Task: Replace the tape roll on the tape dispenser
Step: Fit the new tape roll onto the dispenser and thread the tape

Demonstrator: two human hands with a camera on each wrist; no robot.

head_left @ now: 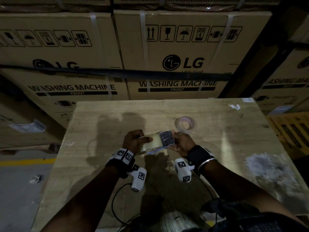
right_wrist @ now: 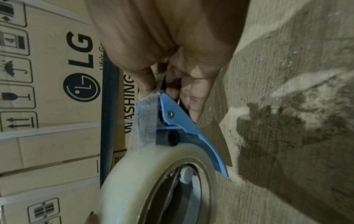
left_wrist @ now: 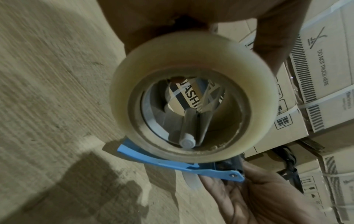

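A full roll of clear tape is seen closest of all, filling the left wrist view, seated around the grey hub of a blue tape dispenser, with the hub's spokes and axle visible through the cardboard core. The roll is gripped by the left hand, whose fingers are curled over its far side while the thumb is laid across its near face. The dispenser's front end is pinched by the right hand, with the fingers closed around the blade end and a short strip of tape drawn over the roller there, as shown in the right wrist view. Both roll and dispenser are held just above the wooden tabletop, roughly at its middle and somewhat toward the near edge. A second roll, nearly used up, is set on the tabletop just beyond the right hand, toward the far right corner. A torn scrap of white paper is stuck near that far right corner. Stacked cardboard cartons printed with washing machine markings are ranged behind the far edge.
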